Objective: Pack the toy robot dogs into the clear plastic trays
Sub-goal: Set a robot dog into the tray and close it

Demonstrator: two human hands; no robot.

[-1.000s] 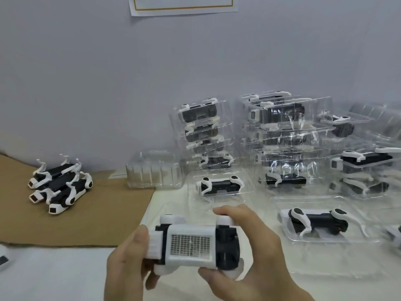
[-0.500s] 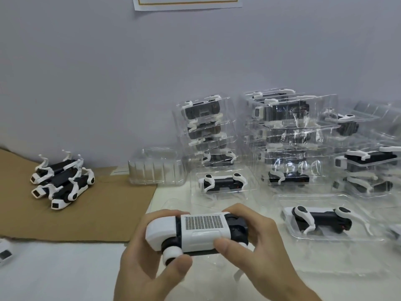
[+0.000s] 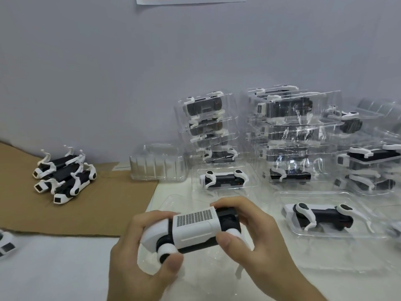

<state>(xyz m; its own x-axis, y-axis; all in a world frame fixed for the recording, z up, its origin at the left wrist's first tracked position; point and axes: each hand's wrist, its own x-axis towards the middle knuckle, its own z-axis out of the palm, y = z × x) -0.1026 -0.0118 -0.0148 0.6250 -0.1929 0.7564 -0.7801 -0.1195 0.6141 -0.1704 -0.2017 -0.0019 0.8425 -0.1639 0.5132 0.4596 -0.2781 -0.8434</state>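
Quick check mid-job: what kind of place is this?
Probably a packing bench in a toy workshop: stacked clear trays holding robot dogs, loose dogs waiting on cardboard, and the left hand and right hand gripping another dog.

Blk/wht toy dog (image 3: 195,230), grille up, over clear tray (image 3: 171,199); packed trays (image 3: 288,135) behind

I read the toy robot dog (image 3: 195,231) as moulded plastic: a matt white shell, glossy black joints and a fine grid-textured panel on top. The stacked trays (image 3: 325,131) are thin clear plastic, glossy, with creased highlights. The sheet (image 3: 97,207) under the loose dogs (image 3: 63,177) is brown cardboard, matt, with a rough edge. The wall (image 3: 130,72) is smooth and matt.
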